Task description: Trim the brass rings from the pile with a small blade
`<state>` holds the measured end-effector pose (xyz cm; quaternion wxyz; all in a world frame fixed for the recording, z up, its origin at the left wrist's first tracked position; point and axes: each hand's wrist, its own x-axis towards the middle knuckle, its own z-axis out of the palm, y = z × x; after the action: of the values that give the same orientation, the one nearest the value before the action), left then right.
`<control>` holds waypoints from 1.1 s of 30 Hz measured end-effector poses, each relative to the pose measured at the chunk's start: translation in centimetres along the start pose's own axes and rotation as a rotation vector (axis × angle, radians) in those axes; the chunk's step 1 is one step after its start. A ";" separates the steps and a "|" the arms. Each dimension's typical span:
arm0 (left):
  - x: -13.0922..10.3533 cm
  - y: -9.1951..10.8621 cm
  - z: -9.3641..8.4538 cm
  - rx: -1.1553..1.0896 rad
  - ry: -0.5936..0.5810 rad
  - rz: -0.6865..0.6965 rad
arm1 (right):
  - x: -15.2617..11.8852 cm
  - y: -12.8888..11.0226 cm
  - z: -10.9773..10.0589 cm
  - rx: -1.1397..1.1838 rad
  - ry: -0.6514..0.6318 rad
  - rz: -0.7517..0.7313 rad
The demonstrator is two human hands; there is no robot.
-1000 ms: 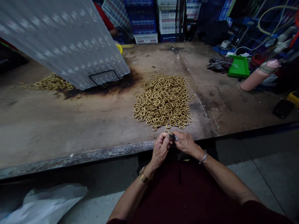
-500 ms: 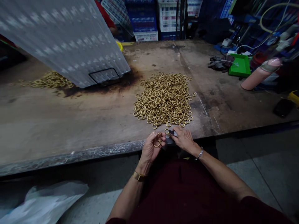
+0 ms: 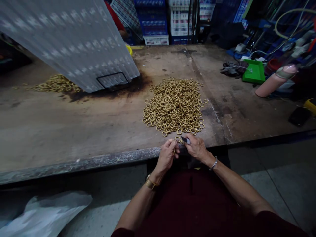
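Observation:
At the table's front edge, my left hand [image 3: 168, 154] is closed, its thumb and forefinger pinching a brass-coloured ring [image 3: 178, 139]. Part of another ring [image 3: 174, 151] shows among its curled fingers. My right hand [image 3: 197, 148] is closed around a small knife [image 3: 186, 140] with a dark blade and a grey handle. The blade points left and lies close beside the pinched ring; whether they touch I cannot tell. Just beyond both hands spreads a large pile of similar rings [image 3: 174, 107].
A tall grey ribbed panel [image 3: 98, 49] stands on the wooden table [image 3: 98, 128], with more rings [image 3: 55, 84] to its left. A person's red sleeve [image 3: 115, 16] shows behind it. At right are a green tray [image 3: 254, 72] and a pink cylinder [image 3: 275, 80]. Crates [image 3: 151, 23] are stacked behind.
My left hand has turned from palm-up to a pinch and moved right, toward the knife. A ring that was at the blade is now between its fingertips. My right hand stays almost in place.

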<state>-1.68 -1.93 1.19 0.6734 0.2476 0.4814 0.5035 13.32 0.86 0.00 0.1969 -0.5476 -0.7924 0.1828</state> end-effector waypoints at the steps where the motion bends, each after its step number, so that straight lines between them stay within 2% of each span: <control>1: 0.0 -0.1 0.2 0.060 -0.006 0.005 | -0.1 0.0 0.0 0.032 0.018 -0.035; 3: 0.1 -0.3 0.4 0.149 -0.025 0.003 | -0.1 -0.2 -0.2 0.111 0.049 -0.075; 5: 0.0 -0.4 0.5 0.210 -0.036 0.021 | 0.0 -0.6 -0.4 0.214 0.083 -0.037; 8: -0.1 -0.3 0.8 0.315 0.003 0.187 | 0.4 -1.2 -0.7 0.386 0.103 0.104; 11: -0.4 -0.2 1.1 0.419 0.043 0.405 | 0.7 -1.5 -1.2 0.546 0.015 0.210; 13: -0.5 -0.2 1.2 0.437 0.041 0.448 | 0.8 -1.5 -1.3 0.641 -0.060 0.255; 16: -0.4 -0.5 0.9 0.369 -0.010 0.294 | 0.9 -1.5 -1.2 0.709 -0.090 0.298; 18: -0.3 -0.7 0.6 0.270 -0.063 0.134 | 0.9 -1.5 -1.0 0.690 -0.063 0.302; 20: -0.2 -0.8 0.5 0.169 -0.106 0.039 | 0.9 -1.4 -0.7 0.670 -0.039 0.287; 24: -0.3 -0.8 0.5 0.050 -0.139 0.015 | 1.0 -1.0 -0.4 0.687 -0.027 0.284; 26: -0.4 -0.8 0.6 0.030 -0.124 0.020 | 0.8 -0.8 -0.3 0.595 0.012 0.273; 29: -0.3 -0.9 0.6 0.031 -0.098 0.046 | 0.3 -0.5 -0.3 0.378 0.033 0.164; 33: -0.1 -1.2 0.4 0.063 -0.081 0.106 | -0.6 -0.6 -0.2 0.215 -0.042 -0.007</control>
<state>-0.75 -2.46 0.41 0.6566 0.3142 0.4554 0.5126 13.15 0.16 0.40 0.2385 -0.5167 -0.7740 0.2778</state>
